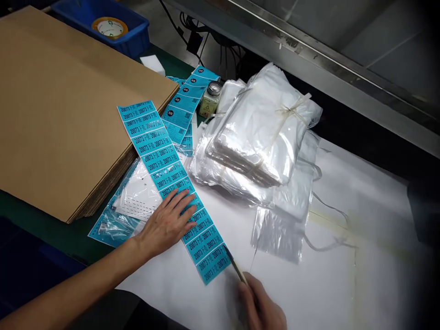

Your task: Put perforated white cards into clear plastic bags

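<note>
A long strip of blue labels (213, 233) printed in black lies diagonally across the white tabletop, its upper end resting on a stack of brown cardboard. My left hand (168, 222) is laid flat on the middle of the strip, fingers stretched out. In my right hand (263, 305) is a slim blade-like tool (237, 269), gripped by its lower end. The tool's dark tip touches or hovers over the strip's right edge near its lower end; I cannot tell which. My right fingers wrap around the handle, which is mostly hidden.
Tied bundles of clear plastic bags (257, 133) lie to the right. Behind the strip are more blue labels (187, 98) and a small glass bottle (210, 99). The cardboard stack (65, 105) fills the left. A blue bin (134, 34) holds a tape roll (110, 28).
</note>
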Tool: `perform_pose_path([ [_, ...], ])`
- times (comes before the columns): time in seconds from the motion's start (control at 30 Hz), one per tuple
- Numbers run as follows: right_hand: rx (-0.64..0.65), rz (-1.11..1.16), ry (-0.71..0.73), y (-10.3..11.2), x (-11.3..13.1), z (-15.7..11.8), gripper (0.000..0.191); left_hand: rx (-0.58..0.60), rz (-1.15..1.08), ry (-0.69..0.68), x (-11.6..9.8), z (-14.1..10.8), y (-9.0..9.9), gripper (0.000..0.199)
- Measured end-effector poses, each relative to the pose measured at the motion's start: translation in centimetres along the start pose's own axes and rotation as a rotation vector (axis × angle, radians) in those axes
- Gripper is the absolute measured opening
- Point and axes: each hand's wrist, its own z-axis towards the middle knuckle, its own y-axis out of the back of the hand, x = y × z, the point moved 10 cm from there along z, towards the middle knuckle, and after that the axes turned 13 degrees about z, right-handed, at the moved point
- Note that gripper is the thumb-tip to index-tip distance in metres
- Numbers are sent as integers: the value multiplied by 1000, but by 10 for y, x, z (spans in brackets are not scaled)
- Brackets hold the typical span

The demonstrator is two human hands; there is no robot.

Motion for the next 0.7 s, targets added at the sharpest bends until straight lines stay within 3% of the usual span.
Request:
perform_pose_path([
  [0.1, 15, -27, 52, -10, 16, 9, 30, 27, -18, -16, 1, -4, -2, 35],
  [0.27, 97, -87, 296, -43, 59, 22, 24, 12, -77, 2, 6, -5, -1, 36],
  [0.4, 134, -173, 447, -67, 86, 32, 34, -10, -133, 33, 11, -3, 1, 35],
  [0.53, 129, -250, 474, -81, 89, 39, 38, -24, -156, 38, 13, 0, 3, 35],
  [0.7, 116, -288, 463, -82, 81, 36, 38, -23, -153, 46, 15, 1, 2, 34],
])
